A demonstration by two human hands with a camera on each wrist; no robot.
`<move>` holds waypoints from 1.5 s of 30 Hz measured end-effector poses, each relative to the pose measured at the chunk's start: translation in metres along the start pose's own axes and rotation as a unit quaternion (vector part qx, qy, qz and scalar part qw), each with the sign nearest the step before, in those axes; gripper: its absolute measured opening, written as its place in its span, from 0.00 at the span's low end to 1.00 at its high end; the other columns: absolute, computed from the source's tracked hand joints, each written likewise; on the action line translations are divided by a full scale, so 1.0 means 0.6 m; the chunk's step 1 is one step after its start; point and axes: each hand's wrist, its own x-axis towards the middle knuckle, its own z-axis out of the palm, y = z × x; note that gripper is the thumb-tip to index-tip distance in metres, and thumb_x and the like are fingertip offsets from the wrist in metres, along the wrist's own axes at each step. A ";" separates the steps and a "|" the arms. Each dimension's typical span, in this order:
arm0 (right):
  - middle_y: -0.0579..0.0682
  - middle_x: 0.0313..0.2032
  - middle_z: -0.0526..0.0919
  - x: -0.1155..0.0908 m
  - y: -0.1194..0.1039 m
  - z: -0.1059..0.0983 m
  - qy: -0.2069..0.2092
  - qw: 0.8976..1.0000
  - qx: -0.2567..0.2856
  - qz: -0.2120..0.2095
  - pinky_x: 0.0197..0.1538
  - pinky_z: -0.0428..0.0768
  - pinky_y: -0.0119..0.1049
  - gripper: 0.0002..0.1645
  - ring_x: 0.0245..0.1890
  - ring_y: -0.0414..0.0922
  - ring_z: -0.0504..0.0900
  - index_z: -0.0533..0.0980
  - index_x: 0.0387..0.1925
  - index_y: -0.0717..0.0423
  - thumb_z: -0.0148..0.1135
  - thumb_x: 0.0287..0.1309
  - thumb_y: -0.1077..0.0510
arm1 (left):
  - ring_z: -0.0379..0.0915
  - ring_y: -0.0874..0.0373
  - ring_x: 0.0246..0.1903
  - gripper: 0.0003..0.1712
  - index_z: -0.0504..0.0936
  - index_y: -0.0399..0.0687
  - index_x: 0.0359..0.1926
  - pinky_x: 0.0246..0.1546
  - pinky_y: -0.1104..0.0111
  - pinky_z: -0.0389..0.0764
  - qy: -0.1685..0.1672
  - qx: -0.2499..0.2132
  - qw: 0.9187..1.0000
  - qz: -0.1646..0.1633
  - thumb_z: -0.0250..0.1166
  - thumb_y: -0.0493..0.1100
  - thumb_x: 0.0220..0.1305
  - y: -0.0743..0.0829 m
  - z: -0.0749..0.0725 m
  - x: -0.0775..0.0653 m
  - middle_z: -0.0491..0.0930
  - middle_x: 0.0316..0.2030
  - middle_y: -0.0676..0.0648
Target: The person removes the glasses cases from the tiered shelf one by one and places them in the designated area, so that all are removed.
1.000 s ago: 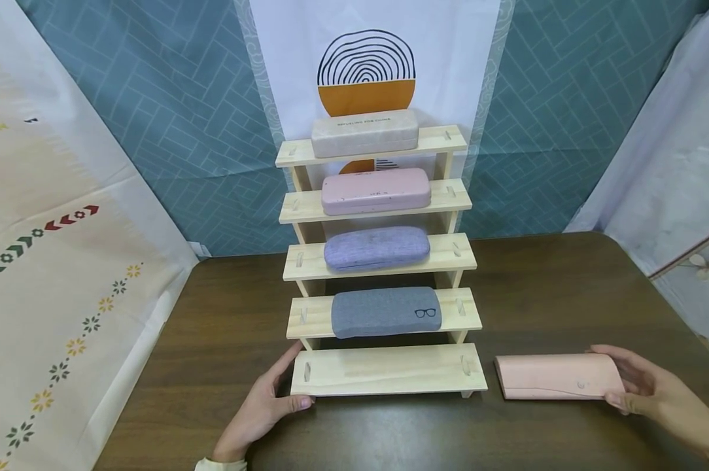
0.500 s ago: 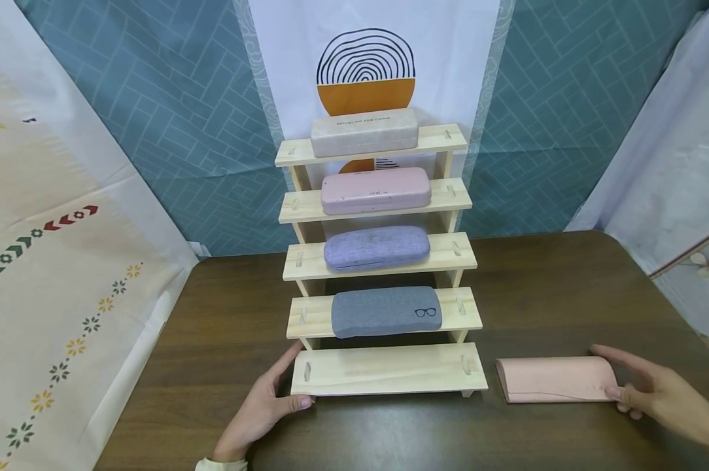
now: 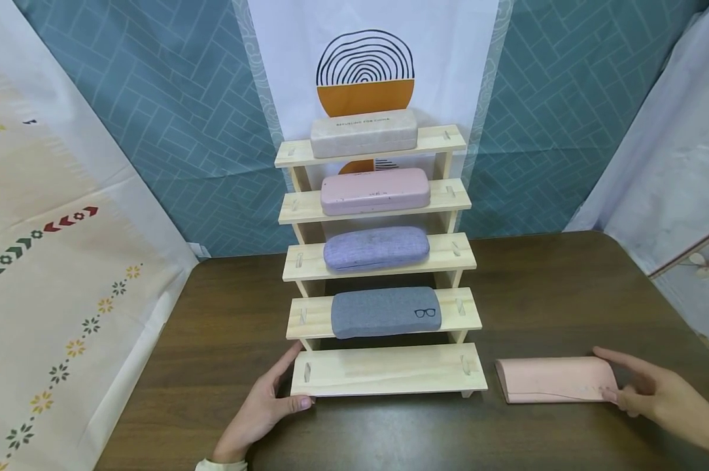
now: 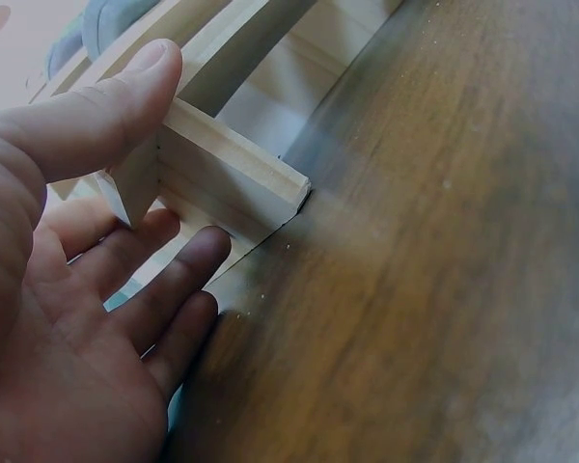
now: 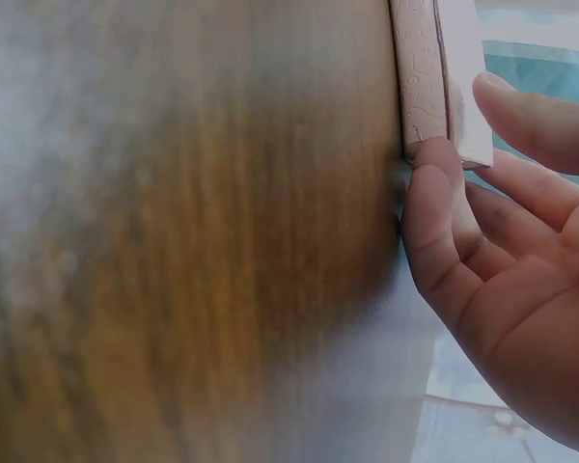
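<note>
A pale wooden stepped rack stands mid-table, its bottom shelf bare. My left hand holds the left end of that shelf, thumb at the front edge and index finger at the back. In the left wrist view the thumb lies against the shelf's edge while the other fingers spread beneath. To the right of the rack lies a pink flap glasses case. My right hand grips its right end between thumb and fingers. The right wrist view shows a fingertip against the end of the case.
Higher shelves carry a grey-blue case with a glasses print, a purple fabric case, a pink hard case and a pale grey case. Patterned cloths hang behind and beside the brown table.
Over the last second the flap case has shifted slightly toward me, and the right thumb has come over its snap. The left hand and rack have stayed still.
</note>
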 end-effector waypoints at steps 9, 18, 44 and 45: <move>0.43 0.23 0.81 0.002 -0.007 -0.006 0.014 1.000 -0.016 0.017 0.28 0.77 0.34 0.40 0.25 0.41 0.78 0.61 0.76 0.50 0.63 0.66 0.65 | 0.47 0.65 0.72 0.54 0.59 0.42 0.77 0.63 0.81 0.52 0.003 0.004 1.000 -0.002 0.78 0.35 0.53 0.002 -0.001 0.000 0.54 0.76 0.39; 0.41 0.27 0.83 0.005 -0.015 -0.012 -0.019 0.999 -0.025 0.007 0.28 0.79 0.34 0.43 0.27 0.38 0.80 0.59 0.76 0.26 0.60 0.70 0.64 | 0.47 0.66 0.73 0.56 0.58 0.43 0.78 0.64 0.81 0.51 0.000 0.011 1.000 -0.017 0.79 0.37 0.51 0.002 0.001 0.002 0.54 0.76 0.42; 0.68 0.45 0.84 0.027 -0.082 -0.024 0.061 0.993 -0.085 0.056 0.30 0.83 0.42 0.34 0.28 0.37 0.85 0.63 0.70 0.70 0.59 0.73 0.55 | 0.48 0.66 0.72 0.56 0.59 0.44 0.78 0.64 0.81 0.52 0.002 0.011 1.000 -0.018 0.79 0.36 0.51 0.002 0.000 0.001 0.55 0.76 0.42; 0.69 0.47 0.83 0.031 -0.096 -0.024 0.063 0.993 -0.084 0.056 0.30 0.83 0.44 0.34 0.29 0.37 0.85 0.63 0.71 0.67 0.59 0.73 0.53 | 0.49 0.67 0.72 0.56 0.59 0.45 0.78 0.64 0.81 0.52 0.001 0.009 1.000 -0.020 0.79 0.36 0.51 0.003 0.000 0.000 0.56 0.76 0.42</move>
